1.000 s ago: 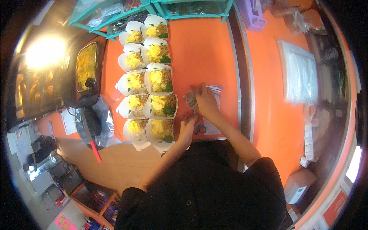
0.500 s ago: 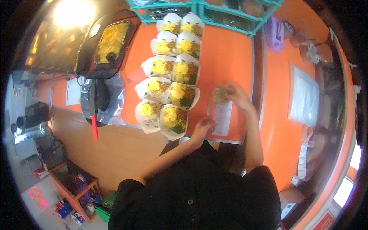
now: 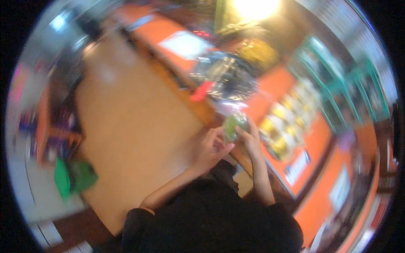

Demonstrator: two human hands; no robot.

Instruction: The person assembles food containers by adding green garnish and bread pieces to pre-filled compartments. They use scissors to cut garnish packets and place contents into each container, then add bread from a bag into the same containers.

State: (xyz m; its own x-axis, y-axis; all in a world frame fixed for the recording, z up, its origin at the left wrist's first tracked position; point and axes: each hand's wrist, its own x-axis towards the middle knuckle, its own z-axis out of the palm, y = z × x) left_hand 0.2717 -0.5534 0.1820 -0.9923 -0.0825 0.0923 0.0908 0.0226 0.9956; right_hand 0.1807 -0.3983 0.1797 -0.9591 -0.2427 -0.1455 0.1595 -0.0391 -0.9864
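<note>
A small clear plastic bag with green contents (image 3: 233, 126) is in front of me, above the floor by the counter's edge. My right hand (image 3: 252, 141) is closed round its right side, thumb across the front. My left hand (image 3: 211, 148) is just left of the bag, fingers curled and thumb pointing toward it. Blur hides whether the left fingers touch the bag or hold something small. To the right on the orange counter (image 3: 315, 134) stand rows of white food boxes (image 3: 288, 120) filled with yellow and brown food.
Beyond my hands lie a dark heap under clear plastic (image 3: 234, 78) and a red handle (image 3: 201, 91). Yellow food (image 3: 259, 54) sits behind it. Teal racks (image 3: 337, 86) stand far right. A white printed slip (image 3: 297, 166) lies on the counter. The brown floor (image 3: 135, 126) spreads left.
My view has swung left, so the counter and boxes now appear at the right. The right hand has brought the green bag from over the printed slip to beside the left hand.
</note>
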